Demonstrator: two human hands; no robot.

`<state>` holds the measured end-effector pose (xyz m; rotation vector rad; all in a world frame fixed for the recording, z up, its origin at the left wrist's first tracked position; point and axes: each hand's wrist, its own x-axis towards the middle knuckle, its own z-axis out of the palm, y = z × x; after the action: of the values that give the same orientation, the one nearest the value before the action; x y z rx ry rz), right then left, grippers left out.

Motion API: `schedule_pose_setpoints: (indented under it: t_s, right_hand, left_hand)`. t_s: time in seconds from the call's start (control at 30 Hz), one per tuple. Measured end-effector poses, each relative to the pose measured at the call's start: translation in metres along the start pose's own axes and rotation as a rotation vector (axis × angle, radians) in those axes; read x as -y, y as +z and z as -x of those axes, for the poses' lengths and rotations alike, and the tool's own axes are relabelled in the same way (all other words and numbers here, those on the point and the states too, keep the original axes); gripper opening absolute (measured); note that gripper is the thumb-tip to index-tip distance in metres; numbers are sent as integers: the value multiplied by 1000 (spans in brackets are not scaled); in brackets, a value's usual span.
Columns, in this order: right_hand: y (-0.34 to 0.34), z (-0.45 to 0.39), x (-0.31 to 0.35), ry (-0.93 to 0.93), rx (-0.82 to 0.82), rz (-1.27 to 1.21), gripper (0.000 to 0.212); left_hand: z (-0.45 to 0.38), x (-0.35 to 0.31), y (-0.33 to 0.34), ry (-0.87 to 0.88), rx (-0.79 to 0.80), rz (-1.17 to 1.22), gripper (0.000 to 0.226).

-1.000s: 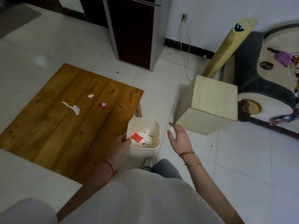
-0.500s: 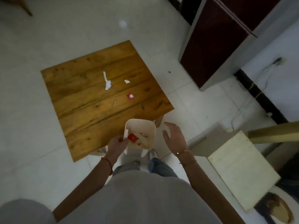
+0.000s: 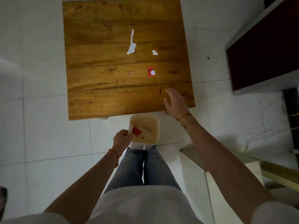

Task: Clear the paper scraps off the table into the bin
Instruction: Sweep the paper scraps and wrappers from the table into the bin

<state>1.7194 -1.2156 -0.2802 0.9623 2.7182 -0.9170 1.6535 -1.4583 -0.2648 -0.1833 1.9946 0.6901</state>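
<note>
We stand on a white tiled floor (image 3: 48,126); a dark red cabinet (image 3: 267,50) sits at our right.

Single view only: head-worn wide-angle camera, looking almost straight down from standing height. Table (image 3: 126,62) fills upper centre, near edge toward wearer. Wearer's legs and both forearms enter from bottom edge, below table. Floor tiles surround table on all sides. Edge distortion visible.

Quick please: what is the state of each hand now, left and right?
Left hand: closed on the rim of the bin.
Right hand: open, empty, above the near edge of the table.
</note>
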Motion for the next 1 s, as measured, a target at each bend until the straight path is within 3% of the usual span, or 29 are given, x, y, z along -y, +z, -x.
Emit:
schedule_pose_setpoints:
  t_s: [0.33, 0.6, 0.77, 1.0]
  right_hand:
    - [52, -128, -22, -76, 112, 126, 56]
    - [98, -179, -40, -136, 153, 202, 59]
    - [113, -181, -44, -194, 195, 230, 58]
    - [144, -100, -48, -572, 333, 330, 53]
  left_hand:
    - [-68, 19, 31, -72, -27, 16, 30]
    - [-119, 38, 52, -52, -55, 62, 24]
    - [-136, 42, 60, -69, -57, 79, 27]
    - [-141, 38, 59, -99, -76, 127, 28]
